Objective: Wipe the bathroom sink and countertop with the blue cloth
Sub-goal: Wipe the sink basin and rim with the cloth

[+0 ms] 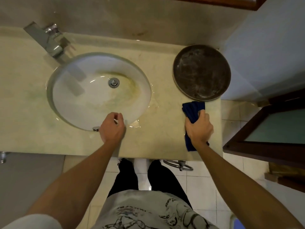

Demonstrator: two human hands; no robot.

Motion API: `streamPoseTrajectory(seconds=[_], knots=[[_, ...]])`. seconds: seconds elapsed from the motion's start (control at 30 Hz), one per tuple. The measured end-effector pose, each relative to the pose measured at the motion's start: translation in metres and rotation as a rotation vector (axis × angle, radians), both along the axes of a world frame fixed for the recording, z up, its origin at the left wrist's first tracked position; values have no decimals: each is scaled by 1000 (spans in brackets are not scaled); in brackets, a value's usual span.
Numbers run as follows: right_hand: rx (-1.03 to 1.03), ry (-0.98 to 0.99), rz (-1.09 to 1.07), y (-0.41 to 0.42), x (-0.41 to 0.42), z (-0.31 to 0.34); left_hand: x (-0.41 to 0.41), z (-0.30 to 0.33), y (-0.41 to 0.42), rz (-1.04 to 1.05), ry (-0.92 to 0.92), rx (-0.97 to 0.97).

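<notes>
A white oval sink [92, 103] with yellow-green stains around its metal drain [113, 82] is set into the beige countertop [165, 123]. My right hand [198, 127] grips the dark blue cloth [193, 109] and presses it on the countertop near the right edge, just below a round tray. The cloth sticks out in front of and behind my fist. My left hand [113, 128] rests on the sink's front rim, fingers curled, holding nothing.
A dark round tray [201, 72] sits at the back right of the counter. A chrome tap [49, 41] stands at the back left. To the right are a wall and a dark wooden door frame [264, 129]. My legs stand on white floor tiles.
</notes>
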State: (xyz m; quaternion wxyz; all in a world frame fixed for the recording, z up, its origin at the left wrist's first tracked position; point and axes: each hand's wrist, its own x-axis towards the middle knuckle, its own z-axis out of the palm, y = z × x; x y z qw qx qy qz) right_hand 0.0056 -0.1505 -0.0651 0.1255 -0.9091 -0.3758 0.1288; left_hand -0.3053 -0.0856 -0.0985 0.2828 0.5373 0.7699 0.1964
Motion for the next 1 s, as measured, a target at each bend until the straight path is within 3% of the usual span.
streamPoseTrajectory(seconds=[0.27, 0.37, 0.5, 0.63, 0.73, 0.83, 1.0], knots=[[145, 119, 59, 70, -155, -8, -4, 1, 0, 44, -78, 15], [247, 337, 21, 95, -201, -5, -8, 1, 2, 114, -212, 55], [263, 865, -96, 122, -239, 0, -15, 4, 15, 234, -345, 72], [339, 986, -181, 121, -226, 12, -23, 5, 28, 330, -480, -35], [443, 938, -198, 105, -167, 33, -25, -5, 26, 277, -473, -86], [487, 709, -131, 66, -84, 60, -24, -14, 22, 172, -405, -90], [331, 307, -108, -17, 24, 79, -16, -4, 18, 119, -315, -106]])
